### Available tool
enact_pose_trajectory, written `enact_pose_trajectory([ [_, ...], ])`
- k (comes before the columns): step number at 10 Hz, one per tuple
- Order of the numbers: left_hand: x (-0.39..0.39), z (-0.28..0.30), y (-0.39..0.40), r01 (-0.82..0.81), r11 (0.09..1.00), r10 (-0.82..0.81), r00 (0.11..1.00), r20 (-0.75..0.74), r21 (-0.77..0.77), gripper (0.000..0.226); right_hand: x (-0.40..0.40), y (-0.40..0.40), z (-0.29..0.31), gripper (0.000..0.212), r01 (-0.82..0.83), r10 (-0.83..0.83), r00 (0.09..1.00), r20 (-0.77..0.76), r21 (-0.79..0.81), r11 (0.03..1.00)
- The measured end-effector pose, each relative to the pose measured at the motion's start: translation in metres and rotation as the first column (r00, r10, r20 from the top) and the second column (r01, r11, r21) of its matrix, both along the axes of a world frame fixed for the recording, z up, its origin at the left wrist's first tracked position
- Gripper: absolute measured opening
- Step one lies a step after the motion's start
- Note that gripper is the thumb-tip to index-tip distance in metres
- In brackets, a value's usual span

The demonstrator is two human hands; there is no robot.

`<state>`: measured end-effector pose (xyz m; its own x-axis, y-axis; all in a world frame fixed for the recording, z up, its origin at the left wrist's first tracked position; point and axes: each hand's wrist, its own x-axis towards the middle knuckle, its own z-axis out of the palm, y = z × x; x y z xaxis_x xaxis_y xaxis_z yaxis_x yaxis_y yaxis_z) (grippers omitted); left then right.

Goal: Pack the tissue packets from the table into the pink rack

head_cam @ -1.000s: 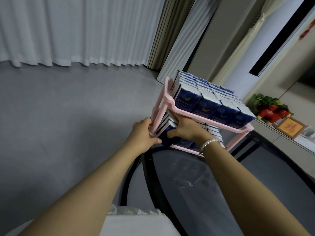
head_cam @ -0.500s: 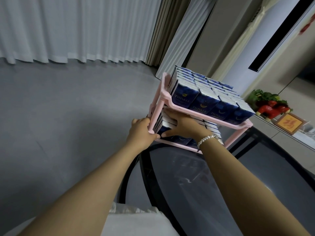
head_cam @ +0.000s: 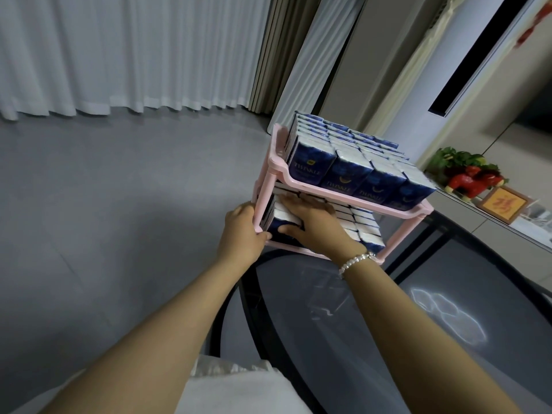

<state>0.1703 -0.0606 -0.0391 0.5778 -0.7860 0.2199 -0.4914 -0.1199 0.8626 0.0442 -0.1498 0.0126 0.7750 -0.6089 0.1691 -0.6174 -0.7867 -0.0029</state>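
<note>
1. Two-tier pink plastic rack point(head_cam: 301, 184) stands at the far left edge of the dark glass-topped bench point(head_cam: 388, 324) with a black frame.
2. Upper tier is packed full with dark blue and white tissue packets point(head_cam: 352, 162), upright in tight rows; front row shows "TWINKLE" print.
3. Lower tier also holds rows of the same packets point(head_cam: 363, 225), white tops visible, reaching to the right side of the rack.
4. Left hand point(head_cam: 242, 231) is wrapped around the rack's near-left pink post, fingers curled behind it, thumb at the front by the lower shelf edge.
5. Right hand point(head_cam: 310, 222) is reaching into the lower tier, palm down, fingers spread flat on the packet tops at the left, thumb against the blue front face of the near packet.
6. Cannot tell if the right hand is gripping a packet or only pressing on it.
7. White bead bracelet point(head_cam: 357, 260) on the right wrist, just in front of the rack's lower shelf edge.
8. No loose packets visible on the bench surface near the rack.
9. Grey floor point(head_cam: 104, 204) to the left, white pleated curtain point(head_cam: 119, 52) far behind.
10. Red and green ornament point(head_cam: 466, 174) and a small framed picture point(head_cam: 501, 203) sit on a ledge at far right, well apart from the rack.
</note>
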Motion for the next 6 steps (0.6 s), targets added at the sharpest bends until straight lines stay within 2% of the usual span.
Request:
enact_pose_trajectory([
  [2, -0.001, 0.005, -0.003, 0.013, 1.0, -0.013, 0.999, -0.039, 0.007, 0.04, -0.023, 0.012, -0.024, 0.058, 0.122, -0.077, 0.95, 0.302, -0.133, 0.984],
  [3, -0.003, 0.008, -0.008, 0.023, 0.999, -0.022, 0.998, -0.054, 0.024, 0.043, -0.039, 0.012, -0.031, 0.053, 0.194, -0.142, 0.926, 0.349, -0.119, 0.974],
  [5, -0.016, 0.013, -0.024, 0.059, 0.996, -0.056, 0.997, -0.061, 0.06, 0.05, -0.058, 0.003, -0.022, 0.056, 0.206, -0.198, 0.954, 0.227, -0.012, 0.978],
  [6, -0.02, 0.019, -0.025, 0.047, 0.995, -0.04, 0.996, -0.076, 0.088, 0.055, -0.066, 0.007, -0.012, 0.055, 0.153, -0.164, 0.951, 0.26, 0.065, 0.986],
])
